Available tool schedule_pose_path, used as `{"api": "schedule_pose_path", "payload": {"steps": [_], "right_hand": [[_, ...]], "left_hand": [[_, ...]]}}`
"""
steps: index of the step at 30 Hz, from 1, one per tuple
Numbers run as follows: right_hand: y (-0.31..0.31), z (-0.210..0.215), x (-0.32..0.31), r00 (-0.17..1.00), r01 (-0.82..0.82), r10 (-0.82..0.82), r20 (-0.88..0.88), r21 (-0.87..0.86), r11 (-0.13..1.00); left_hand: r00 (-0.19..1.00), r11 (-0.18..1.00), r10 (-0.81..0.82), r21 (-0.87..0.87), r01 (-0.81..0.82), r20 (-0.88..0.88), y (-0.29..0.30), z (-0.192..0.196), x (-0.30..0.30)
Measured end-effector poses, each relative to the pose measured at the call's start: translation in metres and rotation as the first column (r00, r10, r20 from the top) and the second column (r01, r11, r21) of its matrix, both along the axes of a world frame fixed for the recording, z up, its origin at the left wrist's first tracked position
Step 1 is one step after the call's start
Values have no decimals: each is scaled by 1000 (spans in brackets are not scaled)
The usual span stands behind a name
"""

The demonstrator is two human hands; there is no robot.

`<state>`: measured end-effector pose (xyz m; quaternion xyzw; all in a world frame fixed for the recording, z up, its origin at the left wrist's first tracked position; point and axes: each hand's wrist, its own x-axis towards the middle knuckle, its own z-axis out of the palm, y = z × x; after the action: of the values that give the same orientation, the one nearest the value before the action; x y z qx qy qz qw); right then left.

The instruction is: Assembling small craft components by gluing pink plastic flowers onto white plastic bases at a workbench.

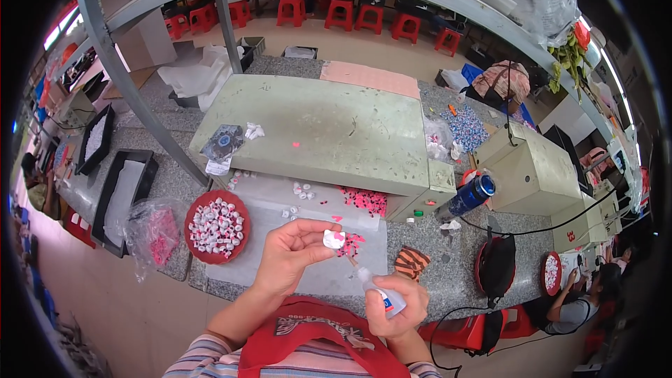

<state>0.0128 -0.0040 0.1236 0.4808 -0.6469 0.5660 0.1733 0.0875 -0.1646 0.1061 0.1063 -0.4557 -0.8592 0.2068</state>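
Between the thumb and fingers of my left hand (283,252) is a small white piece (334,239) with pink marks on it. My right hand (404,302) is wrapped round a small clear squeeze bottle (367,279) with a thin nozzle. Its tip points up toward the white piece, a little below and to the right of it; I cannot tell whether they touch. Just behind the nozzle, small pink and dark pieces (352,246) lie on white paper (280,266). A larger heap of pink pieces (364,200) sits farther back, with a few white pieces (304,190) to its left.
At left stand a red bowl (187,232) of white and pink pieces, a plastic bag (143,227) with pink pieces and a black tray (150,168). A long greenish metal box (315,133) crosses the bench. Toward the right are a striped cloth (411,264), a blue bottle (465,199) and cables.
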Motion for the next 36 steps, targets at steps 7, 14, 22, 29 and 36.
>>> {"api": "schedule_pose_path", "payload": {"steps": [7, 14, 22, 29, 36], "right_hand": [[-2, 2, 3, 999, -33, 34, 34, -20, 999], [1, -7, -7, 998, 7, -7, 62, 5, 1000], [16, -209, -84, 178, -72, -31, 984, 44, 996], [-20, -326, -101, 728, 68, -540, 423, 739, 671], [-22, -334, -111, 869, -16, -401, 289, 828, 561]], "left_hand": [[1000, 1000, 2, -19, -2, 2, 2, 1, 1], [997, 996, 65, -69, -62, 40, 1, -3, -3], [980, 987, 134, -106, -119, 149, -3, -36, -9], [971, 998, 23, -69, -7, 239, 15, -49, -12], [955, 998, 51, -50, -38, 291, 10, -62, -9]]}}
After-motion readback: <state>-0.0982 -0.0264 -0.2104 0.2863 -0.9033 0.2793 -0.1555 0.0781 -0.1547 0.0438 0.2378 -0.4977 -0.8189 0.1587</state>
